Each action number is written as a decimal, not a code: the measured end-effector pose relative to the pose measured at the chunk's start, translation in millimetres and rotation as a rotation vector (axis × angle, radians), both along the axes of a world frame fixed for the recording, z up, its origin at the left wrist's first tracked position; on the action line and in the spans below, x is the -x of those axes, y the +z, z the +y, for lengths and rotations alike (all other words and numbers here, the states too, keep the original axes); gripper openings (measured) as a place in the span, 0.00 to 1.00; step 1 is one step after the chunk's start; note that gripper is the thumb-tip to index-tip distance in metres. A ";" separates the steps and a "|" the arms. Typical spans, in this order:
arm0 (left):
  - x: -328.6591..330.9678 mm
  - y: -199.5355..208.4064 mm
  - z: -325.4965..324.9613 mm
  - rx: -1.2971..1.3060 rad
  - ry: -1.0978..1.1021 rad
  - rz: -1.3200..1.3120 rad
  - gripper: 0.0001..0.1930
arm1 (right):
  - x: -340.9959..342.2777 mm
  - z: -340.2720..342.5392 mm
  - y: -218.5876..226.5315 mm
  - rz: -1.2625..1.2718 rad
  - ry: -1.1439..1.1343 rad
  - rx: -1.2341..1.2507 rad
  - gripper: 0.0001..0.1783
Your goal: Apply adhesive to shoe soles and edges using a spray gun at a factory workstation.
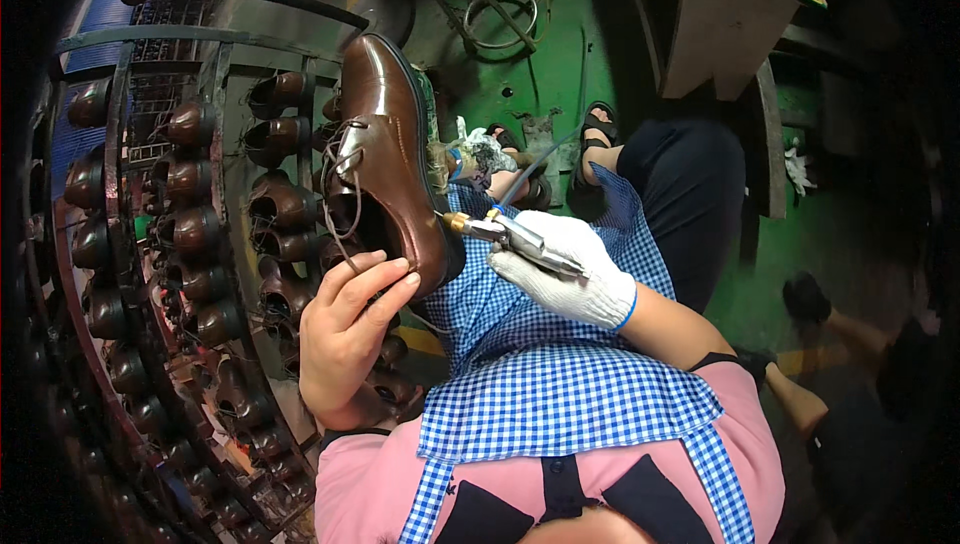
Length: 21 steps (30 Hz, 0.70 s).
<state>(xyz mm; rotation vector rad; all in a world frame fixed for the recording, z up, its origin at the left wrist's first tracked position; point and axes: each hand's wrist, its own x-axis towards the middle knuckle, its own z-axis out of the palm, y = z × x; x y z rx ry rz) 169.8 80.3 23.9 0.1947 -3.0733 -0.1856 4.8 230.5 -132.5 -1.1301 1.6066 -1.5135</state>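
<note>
Head view: green floor [840, 234], shoe-filled rack [190, 244].

We look down from a single fisheye camera on the head — close over our own checked apron [560, 384] and forearms, which enter from the lower edge. It faces the green floor [520, 84] ahead — straight edges bend toward the dark rim.

A green floor [520, 94] beside a curved rack [120, 244] of brown shoes.
</note>
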 end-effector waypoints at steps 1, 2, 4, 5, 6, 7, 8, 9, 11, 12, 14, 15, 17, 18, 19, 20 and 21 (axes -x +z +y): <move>0.9 0.5 -0.5 0.023 0.005 -0.008 0.23 | 0.7 1.1 0.7 -0.002 0.001 0.000 0.16; 1.7 0.6 0.0 0.043 0.009 -0.017 0.23 | 0.0 4.0 1.4 -0.003 0.021 -0.008 0.16; 4.0 2.2 0.0 0.054 0.004 -0.024 0.23 | 2.1 7.2 3.4 0.027 0.049 -0.014 0.15; 4.3 3.2 -0.3 0.069 0.000 -0.030 0.23 | 2.1 8.7 4.8 0.022 0.050 -0.017 0.15; 5.9 2.2 -0.2 0.088 -0.009 -0.017 0.23 | 1.9 10.4 5.8 0.002 0.053 -0.012 0.15; 7.0 3.2 0.6 0.084 -0.007 -0.022 0.23 | 1.6 12.1 5.6 -0.018 0.057 -0.008 0.14; 9.1 4.8 1.7 0.125 -0.008 -0.014 0.23 | 3.4 13.7 3.4 0.008 0.062 0.017 0.14; 9.9 5.5 2.6 0.165 -0.009 -0.006 0.23 | 2.4 15.7 3.1 0.004 0.063 0.014 0.14; 10.1 5.9 4.4 0.191 0.001 -0.005 0.23 | 0.9 19.5 4.4 0.044 0.018 0.052 0.14; 12.4 8.7 6.5 0.230 0.000 -0.017 0.23 | 1.9 21.3 4.7 0.041 0.020 0.052 0.14; 16.3 10.8 7.1 0.282 -0.016 -0.029 0.21 | 4.6 25.6 5.1 0.142 0.029 0.078 0.13; 18.9 11.6 7.8 0.280 -0.015 -0.031 0.21 | 5.0 27.8 6.3 0.140 0.030 0.076 0.13; 27.2 13.8 10.3 0.339 -0.028 -0.061 0.19 | 5.5 32.8 9.5 0.092 0.024 0.021 0.11; 31.8 14.5 10.0 0.327 -0.029 -0.074 0.19 | 6.8 34.5 10.2 0.090 0.022 0.016 0.11; 36.4 14.3 9.5 0.322 -0.032 -0.075 0.19 | 8.3 36.1 10.5 0.107 0.019 0.009 0.11; 40.5 16.5 11.7 0.346 -0.040 -0.061 0.20 | 8.9 38.9 12.0 0.130 0.012 0.011 0.10; 43.6 17.5 13.9 0.370 -0.048 -0.046 0.21 | 7.9 41.3 11.5 0.134 0.005 0.014 0.10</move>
